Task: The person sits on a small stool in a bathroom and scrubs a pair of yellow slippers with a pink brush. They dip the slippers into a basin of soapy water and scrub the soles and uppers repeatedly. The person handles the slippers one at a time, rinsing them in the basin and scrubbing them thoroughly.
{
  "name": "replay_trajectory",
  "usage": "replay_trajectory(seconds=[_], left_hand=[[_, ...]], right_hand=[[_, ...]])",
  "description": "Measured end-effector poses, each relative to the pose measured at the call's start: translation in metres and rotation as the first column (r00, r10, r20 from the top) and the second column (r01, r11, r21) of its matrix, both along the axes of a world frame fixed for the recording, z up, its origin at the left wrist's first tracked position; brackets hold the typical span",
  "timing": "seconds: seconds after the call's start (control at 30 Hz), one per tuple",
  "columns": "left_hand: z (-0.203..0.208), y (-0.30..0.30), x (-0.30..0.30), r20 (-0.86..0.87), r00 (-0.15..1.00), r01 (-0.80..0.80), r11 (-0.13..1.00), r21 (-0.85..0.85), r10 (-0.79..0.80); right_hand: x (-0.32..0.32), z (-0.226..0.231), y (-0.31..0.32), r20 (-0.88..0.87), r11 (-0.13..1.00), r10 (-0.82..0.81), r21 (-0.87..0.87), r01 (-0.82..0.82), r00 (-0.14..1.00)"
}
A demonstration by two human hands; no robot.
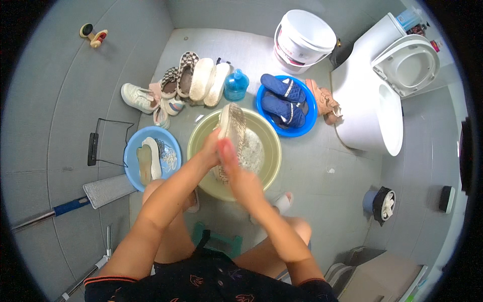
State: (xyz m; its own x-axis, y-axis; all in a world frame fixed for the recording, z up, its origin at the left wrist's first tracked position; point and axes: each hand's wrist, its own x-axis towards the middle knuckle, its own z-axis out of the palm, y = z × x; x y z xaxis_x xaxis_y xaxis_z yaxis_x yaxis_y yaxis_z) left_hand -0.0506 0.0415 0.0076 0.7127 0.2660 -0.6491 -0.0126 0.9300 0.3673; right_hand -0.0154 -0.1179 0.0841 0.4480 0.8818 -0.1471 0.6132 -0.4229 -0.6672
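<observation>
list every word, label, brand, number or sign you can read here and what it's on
There is no text clear enough to quote.
White bucket: print on its side, too small and blurred to read.
Blue-and-white package at the upper right: any print on it is too blurred to read.
Black shirt: small outline figures, no words that can be made out.

Slants left forearm (pixel 173 194) up-right, right forearm (pixel 274 226) up-left, both bare. Curls left hand (pixel 211 149) in a grip. Holds right hand (pixel 242 183) just beside it, slightly lower in view, partly blurred.
</observation>
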Motion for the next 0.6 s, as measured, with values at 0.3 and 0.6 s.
replay_trajectory(seconds=[0.3, 0.6], left_hand=[[0.001, -0.003, -0.001, 0.167, 0.985, 0.036, 0.998, 0.043, -0.042], [0.007, -0.002, -0.001, 0.090, 0.995, -0.034, 0.999, 0.026, 0.032]], right_hand=[[-0.004, 0.013, -0.006, -0.069, 0.997, -0.035, -0.066, 0.031, 0.997], [0.000, 0.014, 0.002, -0.094, 0.995, -0.076, -0.067, 0.070, 0.993]])
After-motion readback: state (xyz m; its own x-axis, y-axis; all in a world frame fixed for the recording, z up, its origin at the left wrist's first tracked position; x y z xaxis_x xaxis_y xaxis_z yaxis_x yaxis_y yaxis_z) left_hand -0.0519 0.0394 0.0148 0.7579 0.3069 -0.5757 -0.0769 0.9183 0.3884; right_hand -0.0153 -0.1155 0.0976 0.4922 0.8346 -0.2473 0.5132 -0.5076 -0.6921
